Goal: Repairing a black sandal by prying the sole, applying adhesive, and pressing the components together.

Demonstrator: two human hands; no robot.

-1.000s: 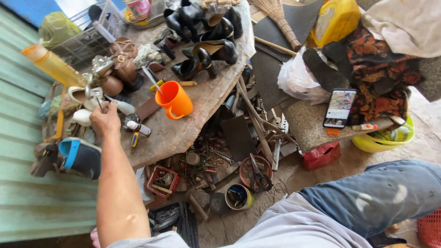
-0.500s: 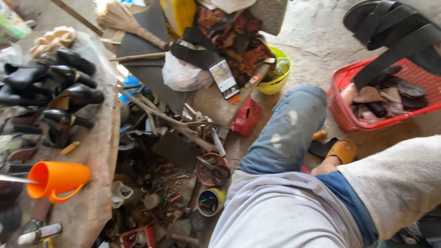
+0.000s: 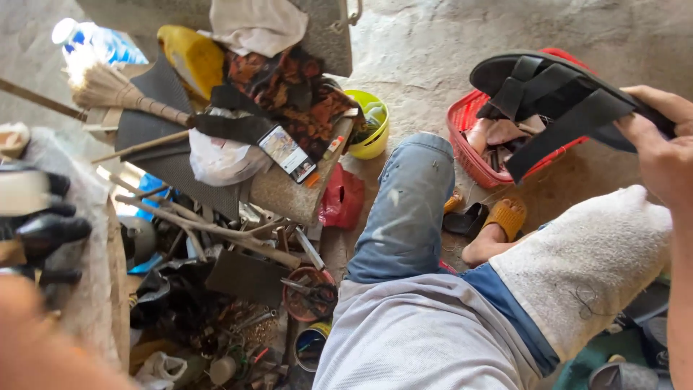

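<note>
Bare concrete floor (image 3: 426,43) was seen stretching open toward the top of the view, the only uncluttered ground, while the left side was crowded to its edges with scrap. A black strapped sandal (image 3: 563,97) was gripped at its heel end by the right hand (image 3: 660,141), fingers closed over the sole, and was held in the air just above a red plastic basket (image 3: 469,148) filled with other footwear. The left hand could be made out only as a blurred shape at the lower left corner, so whether it was open or closed cannot be told. Between the basket and the junk pile, a jeans-clad leg (image 3: 404,217) was extended, leaving a narrow strip of floor on either side. A yellow-green bowl (image 3: 372,133) sat near the knee, touching the edge of a stone slab (image 3: 285,191) on which a phone (image 3: 287,153) lay. A straw broom (image 3: 108,90) was seen lying across dark rubber sheets (image 3: 155,137) further left.
</note>
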